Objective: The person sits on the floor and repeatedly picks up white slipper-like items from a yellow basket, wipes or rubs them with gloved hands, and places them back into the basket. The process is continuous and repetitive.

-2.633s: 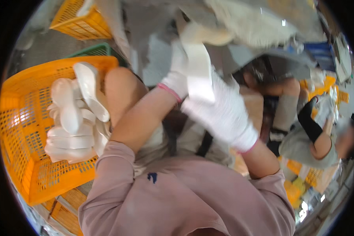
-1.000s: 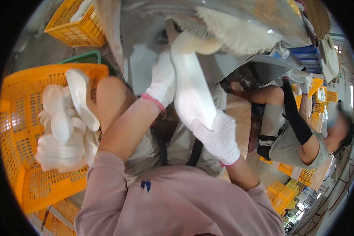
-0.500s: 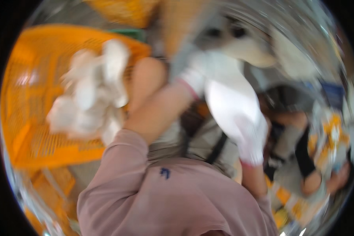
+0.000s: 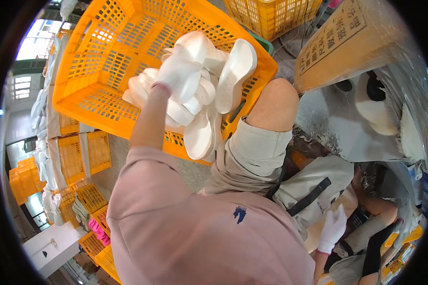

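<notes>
My left hand (image 4: 178,78), in a white knit glove with a pink cuff, is over a pile of white shoe soles (image 4: 236,73) in an orange plastic basket (image 4: 97,90). It touches the pile; its fingers blend into the white soles, so their grip is unclear. One long sole (image 4: 198,135) leans at the pile's near side. My right hand (image 4: 333,228), gloved the same way, is low at the right beside my leg. Its fingers are apart and I see nothing in them.
A cardboard-fronted, plastic-wrapped machine (image 4: 337,52) with a grey metal panel (image 4: 325,114) stands ahead right. Another orange crate (image 4: 276,19) is beyond the basket. Stacked crates (image 4: 71,159) line the left. Another person's bent leg (image 4: 375,209) is at the right.
My view has swung left. My left hand has moved from in front of the machine into the basket of soles; my right hand has dropped down to the right beside my leg.
</notes>
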Available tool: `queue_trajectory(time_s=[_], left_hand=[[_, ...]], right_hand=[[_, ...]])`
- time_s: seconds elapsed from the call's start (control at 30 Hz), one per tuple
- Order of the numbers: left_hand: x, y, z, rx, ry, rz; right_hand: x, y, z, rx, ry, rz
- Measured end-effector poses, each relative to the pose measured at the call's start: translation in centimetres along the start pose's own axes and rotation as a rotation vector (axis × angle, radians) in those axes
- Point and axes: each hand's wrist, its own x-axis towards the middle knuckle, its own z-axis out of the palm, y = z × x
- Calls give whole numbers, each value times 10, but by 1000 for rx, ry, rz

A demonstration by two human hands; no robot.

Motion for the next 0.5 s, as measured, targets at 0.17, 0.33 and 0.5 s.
queue_trajectory(time_s=[0.17,0.33,0.5], left_hand=[[-105,83,-23,-918,-571,233],[-165,161,138,-1572,-1257,63],[-173,253,251,-1537,-1007,-461]], right_hand=[[30,-129,-18,740,223,-489],[54,-122,-64,934,-158,-251],[6,-84,-84,715,538,171]])
